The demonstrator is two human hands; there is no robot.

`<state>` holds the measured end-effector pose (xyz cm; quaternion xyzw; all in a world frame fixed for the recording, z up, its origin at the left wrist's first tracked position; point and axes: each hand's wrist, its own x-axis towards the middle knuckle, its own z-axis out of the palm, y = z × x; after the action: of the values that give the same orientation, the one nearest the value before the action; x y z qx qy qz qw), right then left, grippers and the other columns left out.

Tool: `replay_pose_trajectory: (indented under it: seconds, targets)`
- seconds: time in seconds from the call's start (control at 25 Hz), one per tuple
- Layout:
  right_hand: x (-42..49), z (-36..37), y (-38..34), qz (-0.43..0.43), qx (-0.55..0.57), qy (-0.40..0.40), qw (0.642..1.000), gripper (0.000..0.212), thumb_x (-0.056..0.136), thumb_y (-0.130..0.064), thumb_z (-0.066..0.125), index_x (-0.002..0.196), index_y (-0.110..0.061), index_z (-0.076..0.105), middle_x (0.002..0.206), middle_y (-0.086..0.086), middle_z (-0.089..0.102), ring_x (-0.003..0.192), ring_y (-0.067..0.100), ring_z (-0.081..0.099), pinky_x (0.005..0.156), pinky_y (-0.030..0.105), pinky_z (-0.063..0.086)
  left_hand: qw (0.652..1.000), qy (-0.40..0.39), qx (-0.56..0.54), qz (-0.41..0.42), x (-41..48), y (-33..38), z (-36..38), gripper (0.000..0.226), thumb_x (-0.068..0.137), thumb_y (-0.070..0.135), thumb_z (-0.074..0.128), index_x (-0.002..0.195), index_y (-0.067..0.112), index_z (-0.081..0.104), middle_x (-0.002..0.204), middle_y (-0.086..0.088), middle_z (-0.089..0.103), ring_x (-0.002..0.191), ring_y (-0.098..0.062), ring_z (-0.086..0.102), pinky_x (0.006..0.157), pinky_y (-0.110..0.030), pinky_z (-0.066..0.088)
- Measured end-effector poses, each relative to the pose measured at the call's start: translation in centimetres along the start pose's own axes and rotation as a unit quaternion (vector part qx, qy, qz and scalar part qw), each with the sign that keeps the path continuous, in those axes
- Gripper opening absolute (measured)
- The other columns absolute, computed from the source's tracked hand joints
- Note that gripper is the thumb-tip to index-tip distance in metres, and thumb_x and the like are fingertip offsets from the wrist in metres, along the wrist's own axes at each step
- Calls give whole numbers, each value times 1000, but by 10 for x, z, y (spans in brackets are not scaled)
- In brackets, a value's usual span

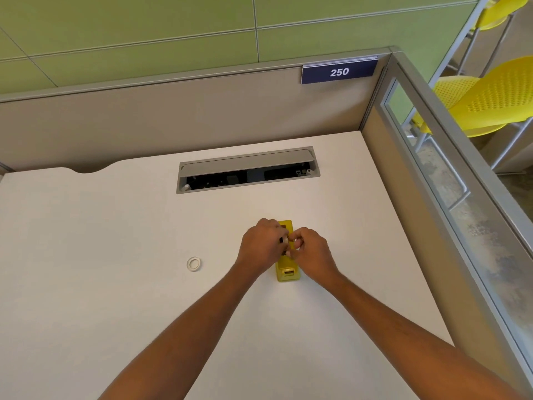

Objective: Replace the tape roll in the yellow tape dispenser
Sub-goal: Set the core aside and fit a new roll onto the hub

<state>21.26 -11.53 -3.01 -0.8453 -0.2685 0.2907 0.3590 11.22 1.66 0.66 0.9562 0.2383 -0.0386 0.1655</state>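
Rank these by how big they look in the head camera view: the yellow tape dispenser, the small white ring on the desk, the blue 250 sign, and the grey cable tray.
1. grey cable tray
2. blue 250 sign
3. yellow tape dispenser, partly hidden by hands
4. white ring

The surface [115, 241] is plain off-white. The tape dispenser [287, 271] near its right edge is bright yellow, and the small ring [193, 263] toward the middle is white. The cable tray [248, 170] by the far edge is grey with a black inside. The sign [339, 71] is navy with white numerals. The chairs [490, 102] are yellow, dotted with perforations.
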Motion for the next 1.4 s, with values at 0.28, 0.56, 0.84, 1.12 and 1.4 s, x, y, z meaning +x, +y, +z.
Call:
replay_pose_trajectory:
  seconds: [0.28,0.56,0.84,1.12,1.4]
  targets:
    - [-6,11,-6,15,23,22,999,20,86,-15,83,97,-22,68,87,-5,66,78,7,61,71,28,51,999,-34,2,0,10,-4,-4,24,100,35,67,119,28,80,123,4,67,120,-19,57,86,-40,56]
    - [-4,11,-6,23,17,41,999,13,91,-28,82,90,-22,71,81,-10,68,74,7,63,67,27,51,999,-39,-36,7,16,-8,-13,19,101,31,71,111,26,86,111,-2,73,109,-22,63,83,-44,60]
    - [-8,11,-11,14,-10,54,998,17,99,-38,74,93,-22,71,90,-7,71,78,11,67,67,26,53,998,-50,-32,14,18,-13,-17,21,101,37,71,115,29,86,110,2,75,106,-21,65,82,-44,60]
    - [-10,10,-20,28,-21,59,998,18,97,-37,75,93,-19,74,91,-4,76,82,18,71,71,35,60,998,-61,-5,18,19,-9,-19,22,102,39,70,116,30,85,111,2,74,108,-20,64,82,-44,60]
    - [-15,15,-20,38,-35,70,996,22,100,-40,72,94,-19,74,93,-3,76,83,19,72,71,33,59,997,-49,-56,-8,19,-17,-14,22,98,41,75,117,34,85,113,9,76,108,-13,65,76,-31,50]
